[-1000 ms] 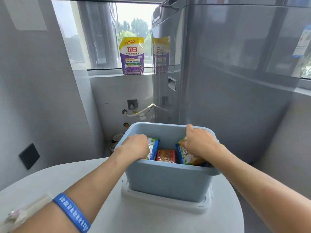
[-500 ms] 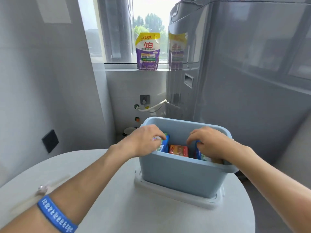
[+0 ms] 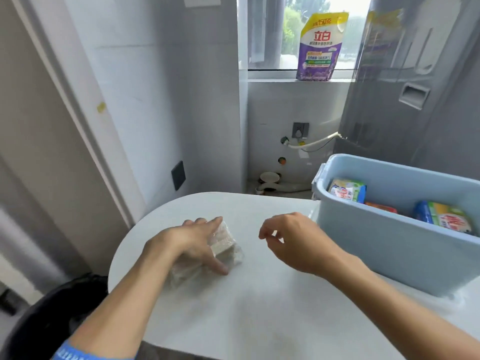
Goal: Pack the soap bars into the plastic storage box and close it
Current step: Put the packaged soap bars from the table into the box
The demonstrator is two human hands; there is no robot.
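Head view: left hand (image 3: 187, 245) grips crinkly film-wrapped rectangular soap bar (image 3: 226, 248)

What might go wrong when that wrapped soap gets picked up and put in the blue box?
1. The wrapped soap bar held by the left hand has loose, shiny plastic, so it may slip and drop on the table.
2. The blue box already holds several soap packs, so the new bar may sit high and stop the lid from closing.
3. The right hand hovers empty near the box wall and might bump it.
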